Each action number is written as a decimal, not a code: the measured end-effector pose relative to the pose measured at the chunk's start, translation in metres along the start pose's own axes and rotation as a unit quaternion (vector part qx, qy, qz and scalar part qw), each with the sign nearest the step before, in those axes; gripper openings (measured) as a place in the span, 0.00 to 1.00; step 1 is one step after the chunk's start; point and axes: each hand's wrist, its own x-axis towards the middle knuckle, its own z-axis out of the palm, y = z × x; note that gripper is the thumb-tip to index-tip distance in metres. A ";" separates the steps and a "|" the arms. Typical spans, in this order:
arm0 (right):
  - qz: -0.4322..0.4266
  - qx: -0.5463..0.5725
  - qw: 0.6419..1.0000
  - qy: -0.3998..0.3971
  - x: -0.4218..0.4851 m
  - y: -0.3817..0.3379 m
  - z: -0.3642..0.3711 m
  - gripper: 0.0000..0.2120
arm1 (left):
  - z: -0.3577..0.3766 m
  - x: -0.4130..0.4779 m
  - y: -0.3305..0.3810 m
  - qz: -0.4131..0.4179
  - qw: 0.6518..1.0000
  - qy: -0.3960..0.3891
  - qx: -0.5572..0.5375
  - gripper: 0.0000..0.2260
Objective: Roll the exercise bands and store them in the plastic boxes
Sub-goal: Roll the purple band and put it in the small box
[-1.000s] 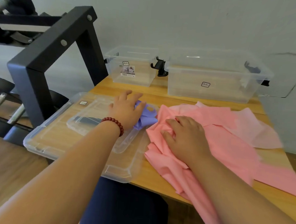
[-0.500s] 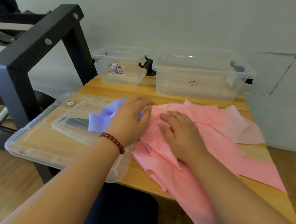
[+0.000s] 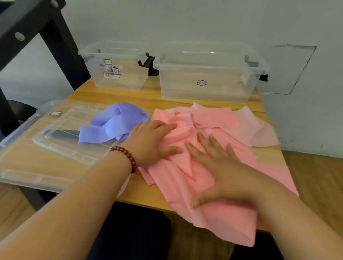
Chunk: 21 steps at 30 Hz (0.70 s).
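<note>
**Pink exercise band (image 3: 174,181) lies loose and unrolled**

From my remote station I see the pink exercise band, a wide thin sheet, in crumpled folds on the right half of the light wooden table (image 3: 116,97). Its near edge hangs over the front of the table.

The left hand (image 3: 152,142) lies flat on the left part of this band. The fingers are straight and close together and point to the right, and the thumb is stretched out. It grips nothing. A red bead bracelet (image 3: 127,157) sits on its wrist.

The right hand (image 3: 224,168) also lies palm down on the pink band, just beside the left one. Its fingers are spread wide and straight, and it holds nothing.

A purple exercise band (image 3: 115,123) lies in a loose heap just to the left of the left hand. It rests partly on a smaller clear lid (image 3: 66,144), which lies on top of a large clear plastic lid (image 3: 26,162) at the left side of the table.

At the back of the table, near the grey wall, stand a small clear plastic box (image 3: 129,78) on the left and a large clear plastic box (image 3: 218,92) on the right, both without lids. A black latch (image 3: 148,67) shows between them. Both bands are outside the boxes, well apart from them.

A black metal frame (image 3: 23,22) rises at the far left.
</note>
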 end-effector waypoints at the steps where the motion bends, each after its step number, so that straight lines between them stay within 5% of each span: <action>1: -0.001 -0.021 1.000 0.011 0.001 0.003 0.006 0.56 | -0.003 0.000 -0.001 0.005 1.000 -0.006 -0.016 0.43; 5: -0.013 0.018 0.994 0.107 0.010 0.015 0.013 0.49 | -0.012 -0.008 -0.006 0.036 0.992 -0.095 -0.080 0.45; 8: -0.027 0.071 0.984 0.160 0.017 0.020 0.010 0.45 | -0.007 -0.016 -0.004 0.052 0.987 -0.147 0.022 0.49; 10: -0.029 0.114 0.973 0.198 0.020 0.022 0.004 0.42 | -0.002 -0.013 -0.002 0.054 0.993 -0.092 0.053 0.43; 14: -0.017 0.160 0.969 0.186 0.013 0.029 -0.017 0.38 | -0.007 -0.006 -0.004 0.076 0.994 0.023 -0.072 0.27; 19: 0.002 0.309 0.924 0.228 0.007 0.016 -0.041 0.30 | -0.019 -0.002 -0.007 0.066 0.991 -0.008 -0.119 0.25; 21: -0.010 0.272 0.944 0.188 0.016 -0.001 -0.043 0.37 | -0.022 -0.002 -0.007 0.067 0.990 -0.037 -0.119 0.28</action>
